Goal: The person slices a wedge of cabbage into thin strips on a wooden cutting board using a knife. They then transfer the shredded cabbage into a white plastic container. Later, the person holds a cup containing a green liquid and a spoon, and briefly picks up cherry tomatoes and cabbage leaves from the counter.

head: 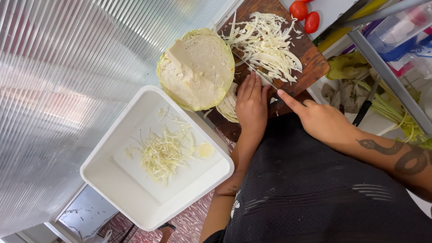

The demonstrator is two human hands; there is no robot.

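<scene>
Cabbage shreds lie heaped on the far part of our dark wooden cutting board. Our left hand rests flat, fingers pressed together, on a small cabbage piece at the board's near edge. Our right hand grips a knife — handle hidden in the closed fist, forefinger stretched along the blade's back — with the blade lying slantwise just beside the left fingertips. Left of the hands sits a cut half cabbage, pale face up, touching the rim of a white square tub holding a few shreds. Two tomatoes lie far right.
</scene>
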